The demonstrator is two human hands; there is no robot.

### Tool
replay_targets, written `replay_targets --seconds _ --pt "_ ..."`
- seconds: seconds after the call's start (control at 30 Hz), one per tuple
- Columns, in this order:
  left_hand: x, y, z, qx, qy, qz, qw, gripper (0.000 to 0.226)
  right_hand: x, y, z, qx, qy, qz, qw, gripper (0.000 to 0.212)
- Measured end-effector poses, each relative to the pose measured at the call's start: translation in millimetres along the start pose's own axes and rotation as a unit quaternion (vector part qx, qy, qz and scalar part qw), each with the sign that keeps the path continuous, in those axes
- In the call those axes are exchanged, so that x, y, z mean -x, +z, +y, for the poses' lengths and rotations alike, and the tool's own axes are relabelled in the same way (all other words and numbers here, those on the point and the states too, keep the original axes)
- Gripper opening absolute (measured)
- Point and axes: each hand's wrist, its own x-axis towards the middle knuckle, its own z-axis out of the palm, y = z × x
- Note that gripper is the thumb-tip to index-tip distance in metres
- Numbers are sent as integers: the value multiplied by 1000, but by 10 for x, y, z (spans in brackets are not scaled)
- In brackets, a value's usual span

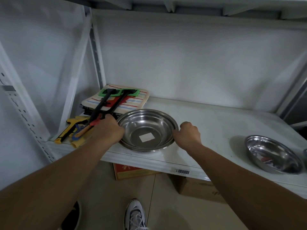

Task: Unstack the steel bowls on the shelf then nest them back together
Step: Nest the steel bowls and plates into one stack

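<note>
While both arms reach forward over the front edge of the white shelf (pixel 207 123), the left hand (pixel 110 130) and the right hand (pixel 188 136) sit on opposite sides of the stacked steel bowls (pixel 147 129); the stack stands near the shelf's front edge, left of its middle, and at least two rims show one under another along its near side; a pale square label (pixel 147 137) lies on the bottom of the top bowl. The left hand's fingers are curled together over the stack's left rim, touching it; the right hand's fingers are bent into a loose fist against the right rim, and whether they pinch the rim or only rest on it cannot be told, since the fingertips are hidden behind the knuckles. A single steel bowl (pixel 273 155) lies well apart at the shelf's front right corner, tilted a little toward the camera. Toward the back left corner a striped cloth (pixel 132 103) carries long-handled tools with green heads (pixel 119 93); yellow-handled tools (pixel 71 130) lie at the front left corner, just beside the left wrist. Below the shelf stand cardboard boxes (pixel 197 188), and a white shoe (pixel 135 214) shows on the tiled floor.
</note>
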Motion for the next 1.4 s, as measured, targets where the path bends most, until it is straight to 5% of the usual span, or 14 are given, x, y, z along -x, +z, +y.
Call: replay_targets --seconds 0.1,0.2,0.43,0.97,1.27,1.4 --pt "-139 58 -128 131 -64 -70 987 42 -10 -14 85 -70 46 -37 996 23" --pt "-195 131 -156 318 -140 -129 929 17 -22 27 123 -163 63 -77 982 23" --pt "-144 170 -77 359 -147 -88 917 18 -11 27 154 -180 60 -64 980 22" --pt "504 889 1282 337 -32 -130 932 24 288 -1219 1406 -174 118 33 977 25" --pt "666 1115 1481 307 -20 -138 941 20 323 -1274 1748 -178 117 34 977 25" --pt "785 1022 1528 159 -1 -81 984 40 437 -1360 1813 -173 107 52 978 26"
